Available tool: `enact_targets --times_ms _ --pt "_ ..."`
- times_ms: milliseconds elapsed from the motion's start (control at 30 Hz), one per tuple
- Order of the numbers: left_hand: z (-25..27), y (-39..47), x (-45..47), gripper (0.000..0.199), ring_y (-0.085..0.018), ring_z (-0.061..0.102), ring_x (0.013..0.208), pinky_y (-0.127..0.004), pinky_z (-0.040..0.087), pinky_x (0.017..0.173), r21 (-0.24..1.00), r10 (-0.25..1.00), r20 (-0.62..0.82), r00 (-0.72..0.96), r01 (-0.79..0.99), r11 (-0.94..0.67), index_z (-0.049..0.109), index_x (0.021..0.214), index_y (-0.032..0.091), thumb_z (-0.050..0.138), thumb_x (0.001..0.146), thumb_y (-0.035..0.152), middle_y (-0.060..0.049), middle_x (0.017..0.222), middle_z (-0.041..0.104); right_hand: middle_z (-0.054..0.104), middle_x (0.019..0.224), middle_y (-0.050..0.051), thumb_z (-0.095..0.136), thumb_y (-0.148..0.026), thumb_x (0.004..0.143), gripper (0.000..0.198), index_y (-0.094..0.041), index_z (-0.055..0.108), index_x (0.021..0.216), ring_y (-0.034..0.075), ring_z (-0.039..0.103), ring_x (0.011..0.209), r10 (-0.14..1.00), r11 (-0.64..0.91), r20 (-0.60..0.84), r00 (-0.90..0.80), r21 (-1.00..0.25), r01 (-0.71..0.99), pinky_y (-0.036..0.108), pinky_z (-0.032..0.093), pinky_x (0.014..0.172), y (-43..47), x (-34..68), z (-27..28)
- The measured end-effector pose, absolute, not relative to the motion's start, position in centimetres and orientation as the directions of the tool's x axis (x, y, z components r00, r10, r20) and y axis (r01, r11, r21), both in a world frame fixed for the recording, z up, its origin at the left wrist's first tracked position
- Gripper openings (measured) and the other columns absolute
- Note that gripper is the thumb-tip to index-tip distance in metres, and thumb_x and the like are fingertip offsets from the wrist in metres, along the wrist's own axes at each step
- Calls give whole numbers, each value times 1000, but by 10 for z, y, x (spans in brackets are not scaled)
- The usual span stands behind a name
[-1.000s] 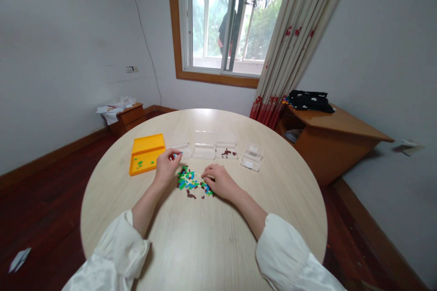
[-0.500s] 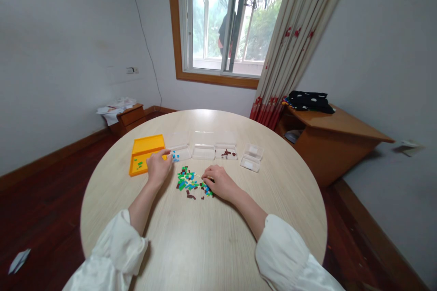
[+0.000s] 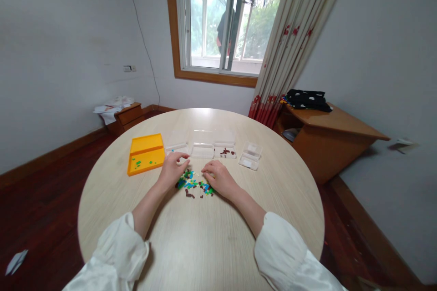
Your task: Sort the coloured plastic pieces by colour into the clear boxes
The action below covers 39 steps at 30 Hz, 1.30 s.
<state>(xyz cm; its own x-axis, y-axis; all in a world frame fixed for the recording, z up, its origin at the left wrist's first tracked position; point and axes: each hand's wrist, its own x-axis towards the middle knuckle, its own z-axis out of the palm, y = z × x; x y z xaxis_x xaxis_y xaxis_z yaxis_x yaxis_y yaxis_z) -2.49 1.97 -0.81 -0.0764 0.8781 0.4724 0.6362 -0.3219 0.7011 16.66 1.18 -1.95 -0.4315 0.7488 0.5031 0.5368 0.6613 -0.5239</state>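
Observation:
A loose pile of small building bricks (image 3: pixel 191 184) in green, blue, brown and pale yellow lies on the table. My left hand (image 3: pixel 172 172) hovers over its left edge, thumb and forefinger apart, with nothing visible between them. At the right edge of the pile, my right hand (image 3: pixel 221 179) rests with its fingertips drawn together; whatever they may pinch is too small to make out. Behind my left hand stands a clear box (image 3: pixel 177 148) with blue pieces, now partly covered by that hand. An open yellow box (image 3: pixel 146 157) to the left contains a few green bricks.
An empty-looking clear box (image 3: pixel 202 150) stands behind the pile, beside a clear box with brown bricks (image 3: pixel 227 152). Farther right is a smaller lidded clear case (image 3: pixel 250 157). All are on a round wooden table (image 3: pixel 205 245). A brown desk (image 3: pixel 334 141) stands beyond its right side.
My left hand has moved right, from between the yellow box and the blue pieces to the pile's left edge. More green bricks show in the yellow box. My right hand has barely moved.

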Motion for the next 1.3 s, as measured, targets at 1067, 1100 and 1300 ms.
enact_targets --times_ms 1067,1100,1300 --pt "1 8 -2 39 -20 64 67 -31 48 64 999 996 25 83 19 -27 71 77 13 76 49 40 -9 73 71 63 83 4 56 -5 77 18 -21 65 80 18 55 85 688 716 642 -339 -522 464 33 45 79 5 164 -8" --pt "0 9 -2 38 -20 63 66 -30 48 63 999 997 35 69 21 -36 71 76 14 76 49 41 -9 72 71 63 82 4 56 -5 77 18 -20 65 80 18 54 85 688 714 642 -339 -518 471 33 45 79 6 165 -9" --pt "-3 13 -9 36 -14 59 58 -25 42 54 997 994 76 -77 -22 -78 68 75 14 75 52 41 -8 70 69 62 82 5 53 -4 77 18 -18 63 78 19 54 85 700 694 641 -317 -505 513 33 44 79 9 167 -12"
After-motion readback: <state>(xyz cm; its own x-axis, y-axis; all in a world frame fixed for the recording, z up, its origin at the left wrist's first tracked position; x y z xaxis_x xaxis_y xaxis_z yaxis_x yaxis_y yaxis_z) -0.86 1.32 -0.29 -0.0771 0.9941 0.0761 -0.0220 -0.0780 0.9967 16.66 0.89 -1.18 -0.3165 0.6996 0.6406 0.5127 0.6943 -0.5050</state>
